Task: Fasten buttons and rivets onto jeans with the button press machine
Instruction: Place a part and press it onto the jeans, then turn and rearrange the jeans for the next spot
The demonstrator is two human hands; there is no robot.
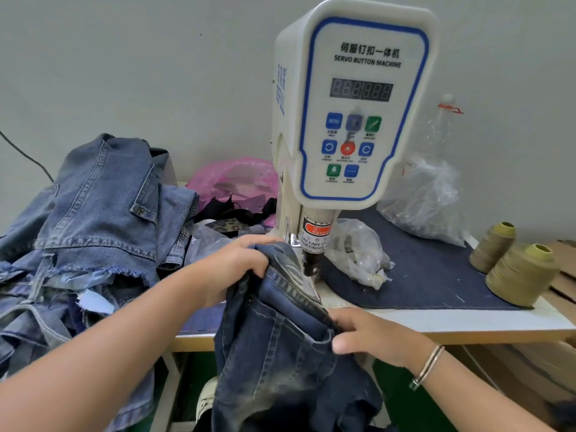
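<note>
A white servo button machine (355, 98) stands at the back of the table, its black press head (311, 260) pointing down. Dark blue jeans (280, 338) hang over the table's front edge, their waistband stretched up to the press head. My left hand (240, 263) grips the bunched waistband just left of the head. My right hand (367, 335) pinches the waistband lower down, near the table edge, fingers curled round the fabric. Whether a button sits under the head is hidden by the denim.
A heap of lighter jeans (93, 229) fills the left side. A pink bag (237, 182) lies behind it. Clear plastic bags (358, 254) (427, 198) and two olive thread cones (520, 272) rest on a dark denim mat (436, 282) at the right.
</note>
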